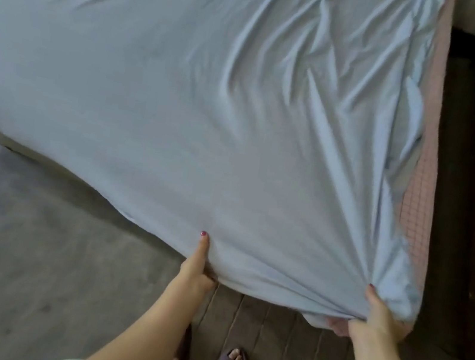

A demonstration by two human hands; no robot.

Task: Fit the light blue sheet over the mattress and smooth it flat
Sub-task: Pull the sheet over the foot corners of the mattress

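Both hands, left hand (197,270) and right hand (376,316), grip the near hem of the light blue sheet (181,92), fingers curled under it, drawing it taut toward the pink-checked mattress (419,191) corner it must enclose.

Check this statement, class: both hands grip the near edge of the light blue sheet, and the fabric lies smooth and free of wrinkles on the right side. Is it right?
Not quite. The head view shows both the left hand and right hand gripping the light blue sheet, but its right side is creased with folds, not smooth.
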